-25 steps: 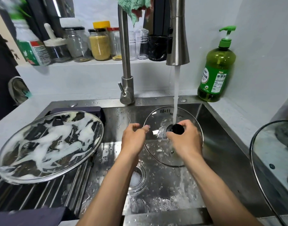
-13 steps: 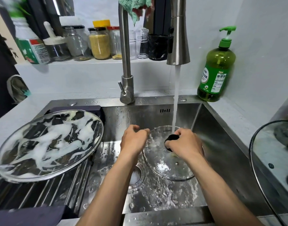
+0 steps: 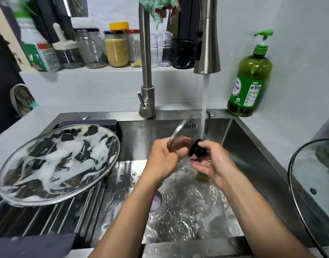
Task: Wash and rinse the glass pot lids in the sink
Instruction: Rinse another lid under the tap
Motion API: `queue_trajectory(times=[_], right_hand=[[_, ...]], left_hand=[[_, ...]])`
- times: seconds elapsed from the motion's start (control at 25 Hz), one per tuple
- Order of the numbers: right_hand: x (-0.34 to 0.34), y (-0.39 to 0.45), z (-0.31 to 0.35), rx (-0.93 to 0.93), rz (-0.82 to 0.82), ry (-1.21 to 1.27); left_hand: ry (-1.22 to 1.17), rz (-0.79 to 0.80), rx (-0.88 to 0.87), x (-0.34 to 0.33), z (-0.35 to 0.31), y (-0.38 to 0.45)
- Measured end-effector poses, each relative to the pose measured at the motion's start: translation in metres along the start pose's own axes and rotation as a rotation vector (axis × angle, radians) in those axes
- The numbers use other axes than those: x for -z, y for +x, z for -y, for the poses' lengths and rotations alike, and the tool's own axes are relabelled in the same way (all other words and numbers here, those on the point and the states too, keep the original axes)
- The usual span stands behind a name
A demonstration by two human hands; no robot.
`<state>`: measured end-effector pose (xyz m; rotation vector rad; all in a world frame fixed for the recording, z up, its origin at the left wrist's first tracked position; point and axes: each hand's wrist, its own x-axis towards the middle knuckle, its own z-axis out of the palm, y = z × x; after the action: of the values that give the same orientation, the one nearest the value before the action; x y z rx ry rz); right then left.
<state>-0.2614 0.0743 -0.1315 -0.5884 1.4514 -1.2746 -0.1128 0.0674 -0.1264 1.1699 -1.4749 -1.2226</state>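
Note:
Over the steel sink [image 3: 253,164] I hold a small glass lid [image 3: 179,127] tilted almost edge-on under the running water [image 3: 204,101]. My left hand [image 3: 164,159] grips its rim on the left. My right hand [image 3: 214,162] holds its black knob [image 3: 197,148], with a yellow sponge [image 3: 202,177] tucked under the palm. A large glass lid [image 3: 57,162] streaked with white foam lies on the drying rack [image 3: 54,218] over the left of the sink. At the right edge a third glass lid [image 3: 309,175] rests on the counter.
The faucet spout [image 3: 207,43] hangs above my hands, its base and lever [image 3: 146,105] behind the sink. A green dish soap bottle [image 3: 250,77] stands at the back right corner. Several jars [image 3: 116,49] line the shelf behind. The drain [image 3: 158,200] lies below my left wrist.
The small lid has come up from lying low and nearly flat in the basin to almost edge-on under the stream. Both hands rose with it, and the sponge now shows under my right hand.

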Motion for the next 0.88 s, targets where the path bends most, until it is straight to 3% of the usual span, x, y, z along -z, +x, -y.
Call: queue_trajectory(times=[0.08, 0.16, 0.24, 0.36, 0.48, 0.68, 0.76, 0.88], right_hand=[[0.003, 0.002, 0.000, -0.074, -0.031, 0.062], [0.009, 0.006, 0.004, -0.167, -0.014, 0.276], [0.014, 0.005, 0.008, -0.209, -0.008, 0.386], [0.011, 0.001, 0.010, -0.195, -0.042, 0.366], [0.011, 0.004, 0.005, -0.160, -0.086, 0.428], [0.015, 0.007, 0.006, -0.047, -0.197, 0.541], [0.014, 0.005, 0.009, -0.013, -0.174, 0.585], [0.007, -0.001, 0.010, 0.033, -0.118, 0.573]], left_hand=[[0.520, 0.023, -0.181, -0.005, 0.002, -0.002], [0.985, 0.075, -0.315, -0.006, 0.002, -0.006], [1.008, 0.106, -0.377, -0.004, 0.001, -0.006], [0.881, 0.035, -0.357, -0.003, 0.002, -0.004], [0.730, -0.058, -0.180, -0.006, 0.004, -0.002], [-0.048, -0.122, 0.103, -0.002, -0.007, 0.005], [-0.383, -0.196, 0.218, -0.005, -0.005, 0.009], [-0.697, -0.230, 0.428, -0.003, -0.001, 0.012]])
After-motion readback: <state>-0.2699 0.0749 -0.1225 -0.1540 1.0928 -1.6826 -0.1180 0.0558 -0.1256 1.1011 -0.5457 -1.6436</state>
